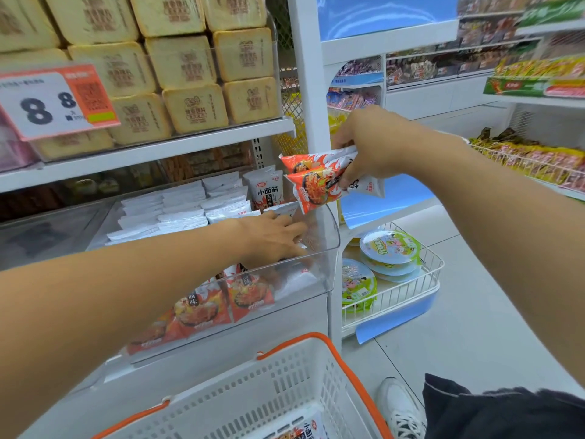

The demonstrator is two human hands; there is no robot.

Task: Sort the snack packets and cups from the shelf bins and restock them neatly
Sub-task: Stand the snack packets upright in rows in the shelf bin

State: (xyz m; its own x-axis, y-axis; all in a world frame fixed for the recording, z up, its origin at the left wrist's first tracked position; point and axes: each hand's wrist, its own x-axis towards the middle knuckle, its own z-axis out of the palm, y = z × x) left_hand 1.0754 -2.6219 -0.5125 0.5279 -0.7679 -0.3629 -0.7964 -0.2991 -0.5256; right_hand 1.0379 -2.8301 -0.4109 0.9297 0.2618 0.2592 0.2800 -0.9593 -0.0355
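**Restocking snack packets at a shop shelf**

A shop aisle with white shelving [164, 147] fills the frame; tan bread-like packs are stacked at upper left behind a price tag reading 8.8. At centre, a clear plastic bin [329, 242] holds rows of white packets [177, 207] at the back and orange-and-white ones low at its front wall. At bottom centre sits a white basket [285, 388] with an orange rim. At lower right, a wire rack carries green-lidded cups [391, 248]. The left hand [272, 239] reaches into the bin, fingers extended flat over the packets. The right hand [370, 147], just above the bin's right corner, pinches a bunch of orange flame-printed snack packets [313, 182], which hang below and left of its fingers.
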